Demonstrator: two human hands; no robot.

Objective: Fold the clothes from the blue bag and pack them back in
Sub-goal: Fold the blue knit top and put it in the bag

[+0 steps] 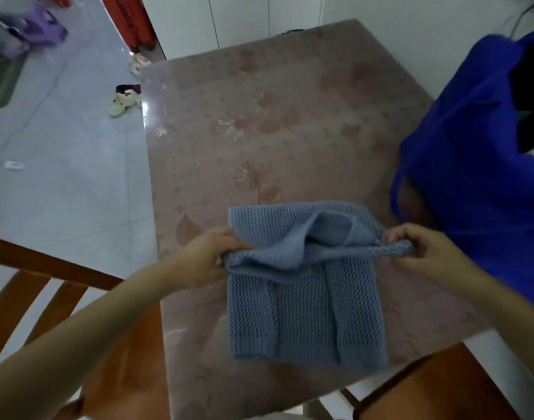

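Note:
A light blue open-knit sweater [305, 310] lies partly folded on the near part of the table [259, 131]. My left hand [205, 256] grips its raised fold at the left edge. My right hand [423, 250] pinches the same fold at the right edge, and the fold is lifted a little above the rest of the garment. The blue bag [472, 177] stands open on the table's right side, just beyond my right hand, with a dark interior showing.
Two wooden chairs stand by the table, one [62, 298] at the near left and one [426, 389] at the near right. Slippers [124, 103] lie on the grey tiled floor to the left. A white wall runs behind the table.

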